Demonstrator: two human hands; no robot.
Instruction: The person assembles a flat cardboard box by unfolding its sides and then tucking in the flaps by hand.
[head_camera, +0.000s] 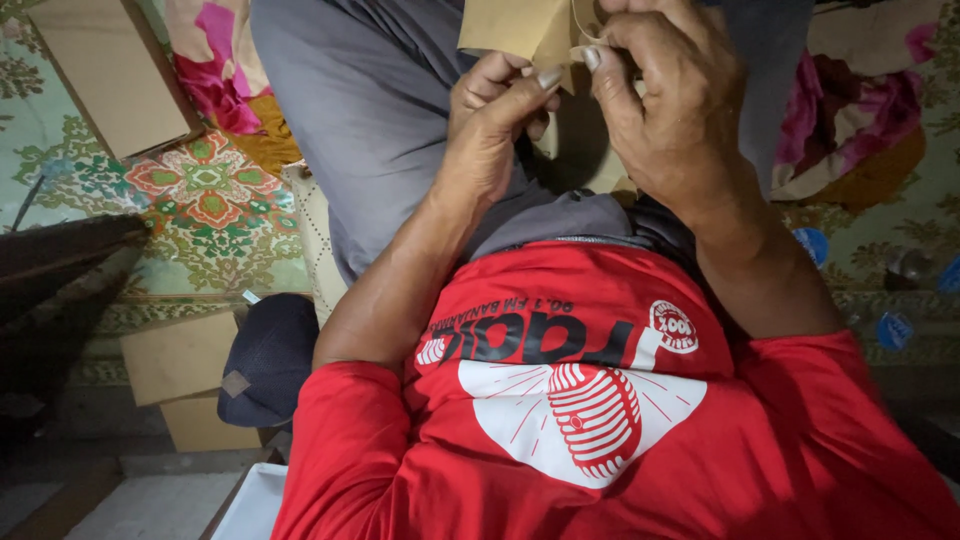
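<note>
Both my hands meet over my lap at the top of the view. My left hand (492, 110) pinches the lower edge of a brown paper piece (510, 28) with thumb and curled fingers. My right hand (668, 95) pinches the same paper's folded corner, and a thin pale thread (581, 22) runs up from its fingertips. I sit in grey trousers and a red shirt with a white microphone print. Part of the paper is cut off by the top edge of the frame.
A patterned floral mat (205, 200) covers the floor at left. Brown cardboard pieces (110, 70) lie at top left and more cardboard (180, 360) at lower left beside a dark cap (270, 360). Pink cloth (860, 110) lies at right, with blue round lids (812, 245) nearby.
</note>
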